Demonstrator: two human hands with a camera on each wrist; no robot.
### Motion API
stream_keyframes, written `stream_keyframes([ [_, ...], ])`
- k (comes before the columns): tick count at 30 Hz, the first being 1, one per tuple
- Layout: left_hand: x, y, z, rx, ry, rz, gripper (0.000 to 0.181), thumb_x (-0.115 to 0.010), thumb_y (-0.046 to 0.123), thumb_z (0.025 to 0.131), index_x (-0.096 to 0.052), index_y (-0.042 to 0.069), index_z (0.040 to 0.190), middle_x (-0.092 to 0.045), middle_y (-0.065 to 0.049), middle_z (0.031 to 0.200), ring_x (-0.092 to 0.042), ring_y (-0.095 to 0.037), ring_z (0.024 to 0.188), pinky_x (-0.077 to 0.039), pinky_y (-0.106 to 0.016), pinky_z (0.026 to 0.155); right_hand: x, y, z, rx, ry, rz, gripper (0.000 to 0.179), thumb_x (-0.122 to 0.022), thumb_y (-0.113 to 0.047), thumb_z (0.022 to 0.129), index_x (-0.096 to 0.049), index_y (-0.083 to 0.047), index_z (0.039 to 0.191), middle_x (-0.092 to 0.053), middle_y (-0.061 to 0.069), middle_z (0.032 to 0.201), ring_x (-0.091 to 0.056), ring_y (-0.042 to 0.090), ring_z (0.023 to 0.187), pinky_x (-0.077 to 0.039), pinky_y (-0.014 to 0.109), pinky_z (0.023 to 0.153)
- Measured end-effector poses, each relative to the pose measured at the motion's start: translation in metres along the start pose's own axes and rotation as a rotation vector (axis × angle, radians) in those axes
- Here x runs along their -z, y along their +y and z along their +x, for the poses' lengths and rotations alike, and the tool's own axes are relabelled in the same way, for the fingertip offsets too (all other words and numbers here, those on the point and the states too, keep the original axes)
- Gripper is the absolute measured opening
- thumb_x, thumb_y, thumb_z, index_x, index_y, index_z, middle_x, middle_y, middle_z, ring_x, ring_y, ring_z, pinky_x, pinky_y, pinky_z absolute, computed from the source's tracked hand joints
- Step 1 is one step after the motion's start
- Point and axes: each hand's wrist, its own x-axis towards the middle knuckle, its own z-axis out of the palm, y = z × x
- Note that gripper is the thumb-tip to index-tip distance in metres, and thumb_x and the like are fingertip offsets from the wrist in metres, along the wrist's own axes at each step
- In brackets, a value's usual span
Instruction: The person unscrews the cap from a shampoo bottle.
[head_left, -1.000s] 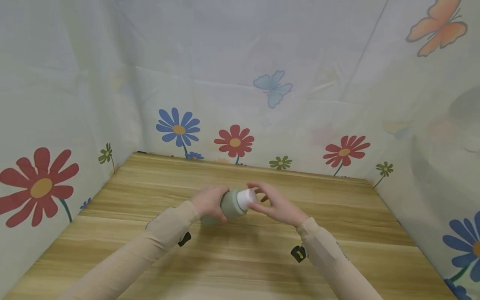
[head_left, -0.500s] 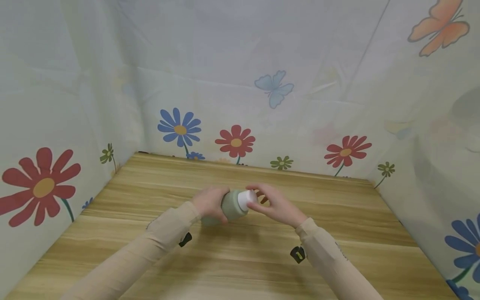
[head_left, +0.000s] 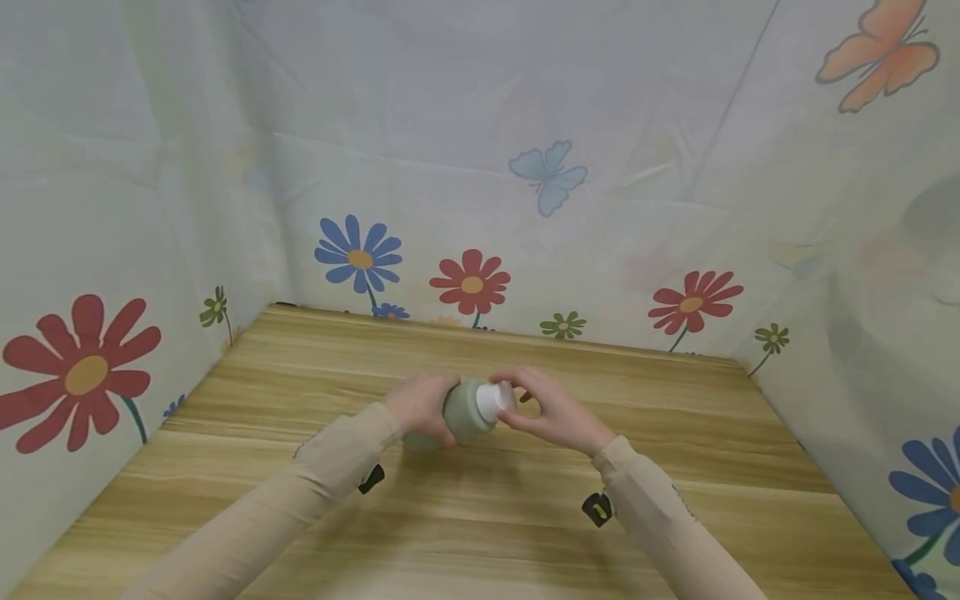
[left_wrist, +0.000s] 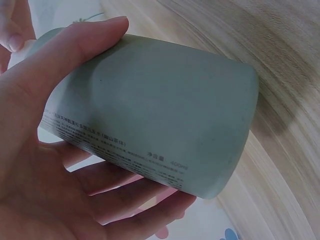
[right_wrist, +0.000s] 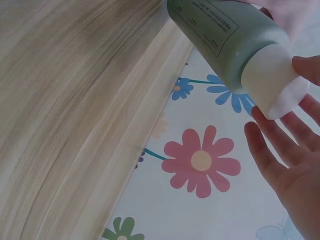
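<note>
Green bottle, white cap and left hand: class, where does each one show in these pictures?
Green bottle (left_wrist: 162,107): left wrist view, middle of its side.
White cap (right_wrist: 269,77): right wrist view, on its side wall.
Left hand (head_left: 420,406): head view, back of the hand.

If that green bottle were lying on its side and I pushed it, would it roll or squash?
It would probably roll, as the green bottle has a rounded body. It seems fairly stiff: no dent shows where the left hand grips it. Its smooth wall may be slightly slippery.
</note>
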Motion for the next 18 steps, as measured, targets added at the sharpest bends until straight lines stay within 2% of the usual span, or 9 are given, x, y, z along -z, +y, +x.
stream_keyframes([
  [3,-0.0006,0.0001,0.0001,0.015,-0.011,-0.002,0.065,-0.091,0.023,0.061,-0.057,0.012,0.116,-0.067,-0.007,0.111,-0.062,-0.024,0.099,-0.052,-0.047,0.091,0.0003,-0.0010,0.0006,-0.031,-0.008,0.022,0.048,-0.071,-0.019,0.088,-0.054,-0.007,0.131,-0.060,0.006,0.129,-0.059,0.021,0.111,-0.055,0.044,0.088],
  [10,-0.0038,-0.0002,0.0021,0.020,-0.020,-0.002,0.067,-0.092,0.023,0.060,-0.057,0.012,0.117,-0.067,-0.008,0.113,-0.062,-0.025,0.101,-0.051,-0.047,0.092,0.0016,-0.0037,0.0006,-0.234,-0.010,0.093,0.048,-0.064,-0.032,0.093,-0.052,-0.011,0.135,-0.059,0.007,0.134,-0.060,0.025,0.114,-0.052,0.043,0.093],
  [18,-0.0060,-0.0010,0.0043,0.028,-0.016,-0.012,0.068,-0.092,0.024,0.060,-0.057,0.013,0.118,-0.066,-0.007,0.114,-0.062,-0.024,0.103,-0.051,-0.047,0.093,0.0004,-0.0022,-0.0003,-0.236,-0.022,0.084,0.045,-0.066,-0.033,0.091,-0.056,-0.012,0.129,-0.064,0.006,0.124,-0.063,0.025,0.103,-0.055,0.037,0.086],
])
